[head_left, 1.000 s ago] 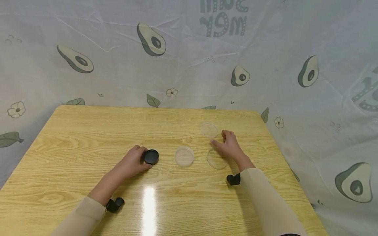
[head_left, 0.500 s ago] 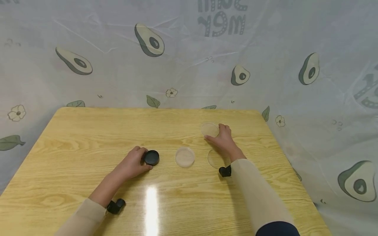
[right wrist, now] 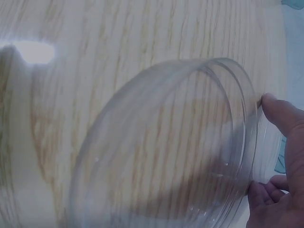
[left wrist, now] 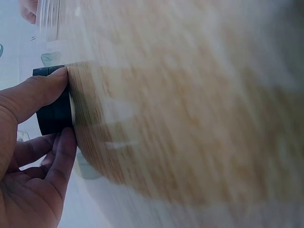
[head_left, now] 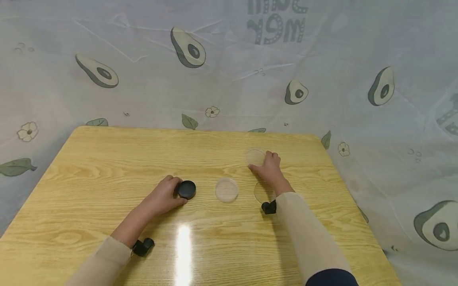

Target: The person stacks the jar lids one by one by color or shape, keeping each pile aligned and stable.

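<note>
My left hand [head_left: 165,197] grips a low black round container [head_left: 187,190] by its side, thumb at the near side and fingers at the far side. In the left wrist view this container [left wrist: 54,111] shows a thin seam near one end, and it rests on the table. My right hand [head_left: 269,169] has its thumb and fingertips around the right edge of the farthest clear petri dish [head_left: 254,157]. A second clear dish [head_left: 262,192] lies under the right wrist and looms large in the right wrist view. Between the hands lies a third clear dish [head_left: 226,190].
The wooden table [head_left: 125,159] reaches back to a pale curtain [head_left: 236,79] printed with avocados. A bright light reflection [head_left: 184,250] lies on the tabletop near the front. Small black wrist cameras [head_left: 269,207] sit at both cuffs.
My right hand has moved left and away from me, from beside the farthest dish onto its edge. The left hand keeps its grip on the black container, and the dishes stay put.
</note>
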A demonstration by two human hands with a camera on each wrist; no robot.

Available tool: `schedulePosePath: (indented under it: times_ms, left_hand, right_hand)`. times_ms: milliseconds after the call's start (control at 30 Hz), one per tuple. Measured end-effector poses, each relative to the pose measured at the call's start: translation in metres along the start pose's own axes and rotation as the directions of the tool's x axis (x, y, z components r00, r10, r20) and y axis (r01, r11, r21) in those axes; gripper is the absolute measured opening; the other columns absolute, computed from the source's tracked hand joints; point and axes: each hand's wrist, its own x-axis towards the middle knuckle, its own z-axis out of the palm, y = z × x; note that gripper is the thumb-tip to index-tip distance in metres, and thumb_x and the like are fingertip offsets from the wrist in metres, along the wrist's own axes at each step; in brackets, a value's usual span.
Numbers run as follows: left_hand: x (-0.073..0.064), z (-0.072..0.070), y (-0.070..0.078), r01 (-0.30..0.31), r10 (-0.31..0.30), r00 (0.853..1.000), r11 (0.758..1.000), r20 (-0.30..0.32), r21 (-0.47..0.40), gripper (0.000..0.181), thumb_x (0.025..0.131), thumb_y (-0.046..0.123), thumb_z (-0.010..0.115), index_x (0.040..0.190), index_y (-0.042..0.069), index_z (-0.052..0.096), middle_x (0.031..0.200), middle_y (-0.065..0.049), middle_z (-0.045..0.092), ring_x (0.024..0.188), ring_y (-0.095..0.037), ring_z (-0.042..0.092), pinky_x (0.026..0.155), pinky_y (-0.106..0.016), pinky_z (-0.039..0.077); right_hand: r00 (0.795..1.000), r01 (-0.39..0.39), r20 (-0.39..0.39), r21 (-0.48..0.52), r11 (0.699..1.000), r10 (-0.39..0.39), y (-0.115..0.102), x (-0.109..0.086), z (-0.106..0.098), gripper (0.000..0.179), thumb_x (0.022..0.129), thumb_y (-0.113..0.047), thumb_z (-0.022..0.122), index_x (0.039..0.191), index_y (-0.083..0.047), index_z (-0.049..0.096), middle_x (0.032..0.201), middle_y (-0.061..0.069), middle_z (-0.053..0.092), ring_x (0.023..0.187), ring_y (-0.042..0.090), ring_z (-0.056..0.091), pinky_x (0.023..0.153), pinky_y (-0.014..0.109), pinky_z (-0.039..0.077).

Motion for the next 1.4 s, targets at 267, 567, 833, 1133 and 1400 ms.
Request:
schedulePosePath:
  times_ms: [267,567,833,1133,1400]
  left_hand:
    - [0.0,-0.001,0.002,-0.003,0.003,1.0,1.0,0.005,0.002,0.051,0.087,0.017,0.086,0.127,-0.006,0.063,0.112,-0.02,0.059,0.09,-0.022,0.054,0.082,-0.041,0.049]
    - [0.0,-0.001,0.002,-0.011,0.011,1.0,1.0,-0.004,0.006,0.049,0.087,0.016,0.086,0.125,-0.006,0.063,0.109,-0.019,0.058,0.087,-0.021,0.051,0.08,-0.039,0.047]
    - [0.0,-0.001,0.001,-0.005,0.005,1.0,1.0,0.003,-0.002,0.049,0.087,0.016,0.086,0.124,-0.006,0.063,0.109,-0.018,0.057,0.086,-0.021,0.051,0.079,-0.038,0.047]
    - [0.001,-0.001,0.004,0.001,-0.001,1.0,1.0,0.006,-0.006,0.051,0.087,0.017,0.086,0.125,-0.007,0.062,0.109,-0.019,0.057,0.087,-0.022,0.052,0.08,-0.039,0.048]
    - [0.0,0.0,0.005,0.001,-0.001,1.0,1.0,0.008,-0.004,0.053,0.087,0.017,0.086,0.127,-0.009,0.061,0.11,-0.02,0.057,0.088,-0.023,0.053,0.08,-0.04,0.048]
  right_hand:
    - [1.0,-0.002,-0.014,-0.011,1.0,0.002,-0.001,-0.002,-0.003,0.096,0.099,-0.04,0.07,0.161,0.011,0.016,0.161,0.036,0.018,0.149,0.049,0.021,0.12,0.062,0.034]
    - [1.0,0.003,-0.021,-0.023,1.0,-0.003,0.0,0.002,-0.003,0.093,0.098,-0.04,0.071,0.158,0.013,0.023,0.155,0.036,0.026,0.141,0.048,0.027,0.116,0.062,0.038]
    - [1.0,0.024,-0.017,-0.02,1.0,-0.025,0.004,0.002,-0.006,0.092,0.097,-0.039,0.071,0.158,0.011,0.024,0.155,0.035,0.028,0.141,0.048,0.03,0.116,0.063,0.039]
    - [0.998,0.064,-0.013,0.004,0.998,-0.064,0.007,-0.009,-0.013,0.089,0.096,-0.035,0.073,0.159,0.01,0.028,0.159,0.034,0.029,0.147,0.049,0.03,0.118,0.063,0.038]
    - [0.993,0.114,-0.001,-0.038,0.993,-0.114,0.007,-0.021,-0.022,0.09,0.096,-0.039,0.076,0.158,0.008,0.031,0.157,0.034,0.033,0.144,0.049,0.036,0.114,0.063,0.043]
